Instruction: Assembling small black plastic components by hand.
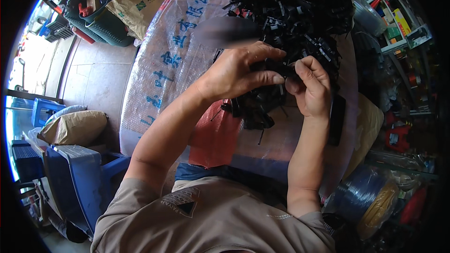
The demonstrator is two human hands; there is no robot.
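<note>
My left hand comes in over the work surface with thumb and fingers curled around a small black piece, probably plastic; its exact kind cannot be made out. Just to the right, my right hand has thumb and forefinger pinched at the near end of the same piece. Beyond and beneath both hands lies a large heap of black parts with thin straps or strips among them. Several more black parts lie below the hands, at the heap's near edge.
A pale woven plastic sheet with blue markings covers the work surface. Red cloth or mesh hangs at its near edge. Blue plastic stools and bins stand at left, near a tan sack. Wrapped coils and crowded shelves line the right.
</note>
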